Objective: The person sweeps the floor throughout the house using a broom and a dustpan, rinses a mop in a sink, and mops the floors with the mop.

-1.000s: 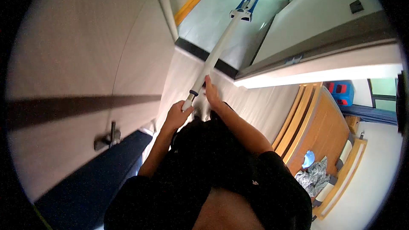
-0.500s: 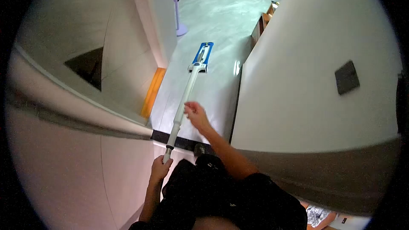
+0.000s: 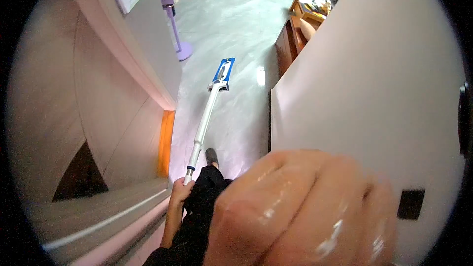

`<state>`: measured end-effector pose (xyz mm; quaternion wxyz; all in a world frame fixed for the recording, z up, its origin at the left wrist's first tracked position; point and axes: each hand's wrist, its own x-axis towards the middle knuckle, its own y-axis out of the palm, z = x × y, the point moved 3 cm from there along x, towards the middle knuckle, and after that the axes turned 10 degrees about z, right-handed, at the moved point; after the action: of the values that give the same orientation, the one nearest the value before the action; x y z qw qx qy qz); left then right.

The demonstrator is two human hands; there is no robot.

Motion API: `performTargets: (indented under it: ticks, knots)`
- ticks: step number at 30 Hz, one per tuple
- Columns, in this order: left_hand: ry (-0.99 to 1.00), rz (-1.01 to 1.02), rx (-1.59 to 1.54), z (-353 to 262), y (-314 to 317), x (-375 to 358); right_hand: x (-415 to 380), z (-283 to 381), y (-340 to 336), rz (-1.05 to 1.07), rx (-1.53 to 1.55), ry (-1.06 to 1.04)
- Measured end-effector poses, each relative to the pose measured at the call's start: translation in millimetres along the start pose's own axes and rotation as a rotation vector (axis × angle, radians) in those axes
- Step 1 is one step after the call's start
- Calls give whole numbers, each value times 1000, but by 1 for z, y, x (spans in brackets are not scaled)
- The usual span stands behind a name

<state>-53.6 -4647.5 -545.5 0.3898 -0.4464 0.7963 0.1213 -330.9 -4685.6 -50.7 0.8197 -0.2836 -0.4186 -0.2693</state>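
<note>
My left hand (image 3: 181,192) is wrapped round the lower end of a flat mop's white handle (image 3: 204,120). The pole slants forward and up the view from my fist. Its blue and white mop head (image 3: 223,75) rests on the pale floor ahead, beyond my foot. Large and blurred, my right hand (image 3: 305,212) is raised close to the camera, off the mop. Its fingers are curled and pressed together, with shiny patches on the skin. Whatever may be inside them is hidden.
A purple stand fan (image 3: 175,24) stands at the left past the door frame. Brown wooden furniture (image 3: 290,44) lines the right side beyond the white wall (image 3: 354,98). An orange strip (image 3: 166,143) runs low along the left. My shoe (image 3: 211,155) is on the floor (image 3: 231,113).
My right hand has risen from beside the mop pole to just before the camera. I have moved forward through the doorway, and the fan and furniture look nearer. My left hand keeps its hold.
</note>
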Motion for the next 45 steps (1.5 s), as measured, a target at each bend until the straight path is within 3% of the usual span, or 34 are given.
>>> performTargets:
  ticks: [6,12,13,14,19,20,25,28,33,35,36,37,39,40,41,42,43,44,45]
  knots:
    - [-53,59,-30,-204,-17,130,-37,-45,-197,-85,-130,53]
    - [-9,167,0,-327,6,268,-93,-78,-355,-150,-249,113]
    - [-3,183,-9,-305,-4,259,-75,-85,-317,-120,-267,113]
    - [-2,188,-6,-325,-4,281,-79,-94,-337,-109,-283,107]
    - [-77,175,-38,-443,-19,374,-81,-137,-539,-158,-281,83]
    - [-68,179,-45,-446,-29,383,-75,-151,-534,-131,-298,79]
    - [-61,178,-67,-551,-48,468,-78,-197,-668,-144,-359,117]
    - [-39,187,-99,-591,-51,507,-107,-247,-722,-137,-376,276]
    - [-41,174,-102,-638,-62,590,-221,-383,-809,49,-262,869]
    - [-48,166,-80,-678,-63,630,-297,-446,-861,0,-144,946]
    - [-67,164,-60,-708,-63,651,-357,-488,-895,-89,-48,1127]
    - [-88,162,-41,-730,-64,669,-418,-516,-919,-286,-103,1231]
    - [-63,178,-103,-758,-75,724,-575,-546,-952,-321,-771,1628]
    - [-56,187,-139,-768,-76,757,-610,-525,-956,-259,-858,1832]
    - [-51,185,-180,-773,-80,785,-639,-504,-952,-367,-794,1907]
    - [-54,211,-188,-787,-84,811,-718,-494,-937,-421,-782,1743]
    - [-60,235,-195,-805,-90,838,-759,-477,-926,-608,-521,1764]
    - [-60,257,-202,-826,-94,855,-733,-445,-918,-831,34,1866]
    - [-65,255,-201,-855,-98,869,-772,-424,-890,-1086,133,1766]
